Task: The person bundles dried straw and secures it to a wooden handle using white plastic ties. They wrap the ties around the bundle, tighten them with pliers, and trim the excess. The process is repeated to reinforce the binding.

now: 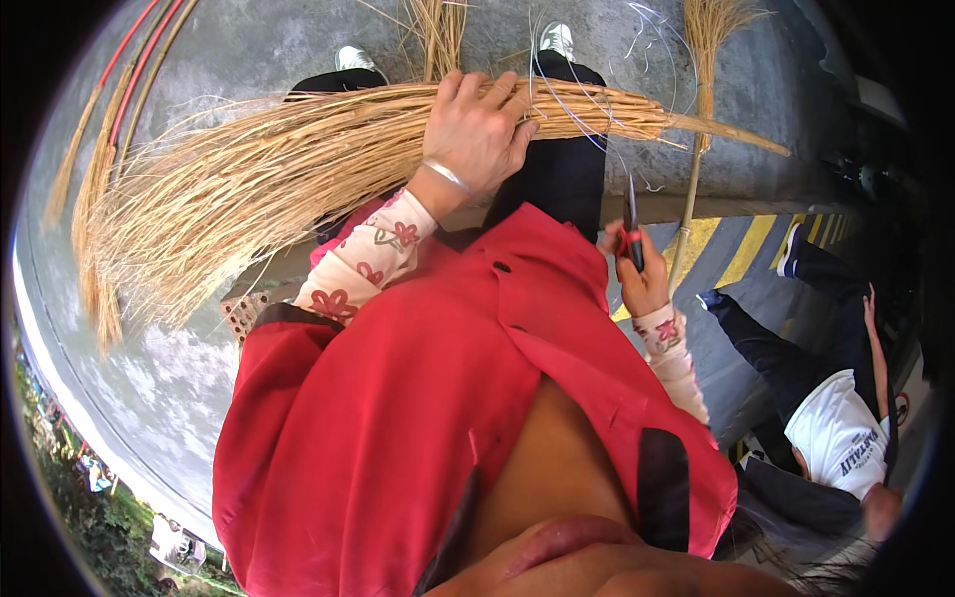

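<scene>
A thick bundle of straw-coloured broom twigs [298, 157] lies across my thighs, its loose bristles fanned out to the left. My left hand [481, 127] presses down on the bundle near its bound part, fingers curled over it. Thin metal wire [571, 112] loops around the bundle just right of that hand, with loose ends rising above it. At the bundle's right end a tapered stick [735, 136] juts out. My right hand [638, 272] grips pliers with red and black handles [633, 239], held below the wire with the jaws pointing up; whether the jaws touch the wire is unclear.
Several brooms with long handles [93, 216] lie on the floor at the left. Another broom [701, 74] lies at the right, and twigs [435, 37] lie ahead. A perforated brick [245, 310] is beside me. Someone in a white shirt [839, 433] is at the lower right.
</scene>
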